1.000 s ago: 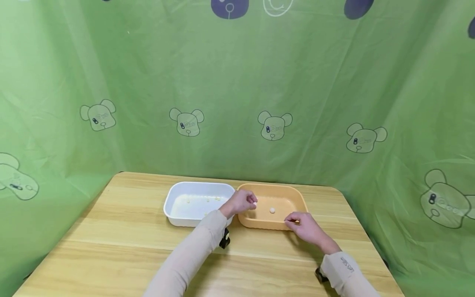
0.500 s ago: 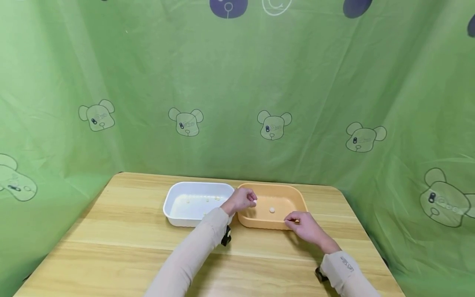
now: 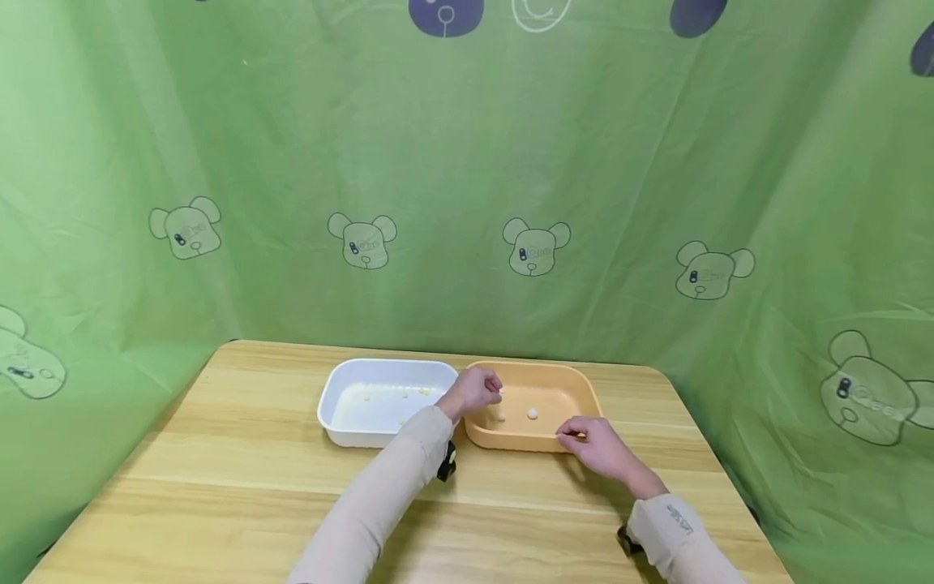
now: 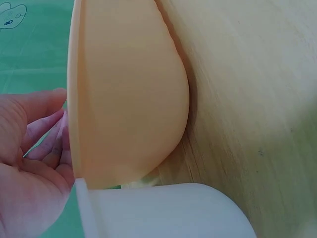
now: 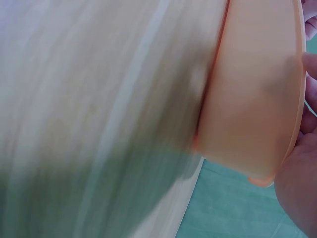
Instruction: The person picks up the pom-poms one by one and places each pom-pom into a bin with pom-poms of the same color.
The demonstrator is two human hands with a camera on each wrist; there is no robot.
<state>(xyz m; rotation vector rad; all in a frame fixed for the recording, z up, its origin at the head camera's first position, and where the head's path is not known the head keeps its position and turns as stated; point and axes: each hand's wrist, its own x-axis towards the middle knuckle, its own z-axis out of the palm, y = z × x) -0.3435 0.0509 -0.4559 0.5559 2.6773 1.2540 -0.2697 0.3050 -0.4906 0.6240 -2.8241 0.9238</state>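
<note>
My left hand [image 3: 477, 391] hovers over the left end of an orange plastic tub [image 3: 503, 440], palm down with the fingertips bent toward the thumb. Just below those fingertips, a small pale piece [image 3: 500, 418] shows inside the tub. In the left wrist view the left fingers [image 4: 47, 104] are partly hidden behind the tub's rim. A small white ball [image 3: 533, 414] lies on the tub floor. At the front right corner, my right hand [image 3: 594, 446] holds the tub's rim between thumb and fingers; the right wrist view shows fingers [image 5: 311, 64] along that rim.
A white plastic tub [image 3: 350, 438] stands against the orange one on the left, with several small yellowish pieces [image 3: 404, 396] on its floor. Both sit near the back of a wooden table [image 3: 241, 470]. Behind rises a green curtain [image 3: 438, 308].
The white piece at my left fingertips has left them, and a small pale piece now shows below in the orange tub. My right hand keeps its place on the rim.
</note>
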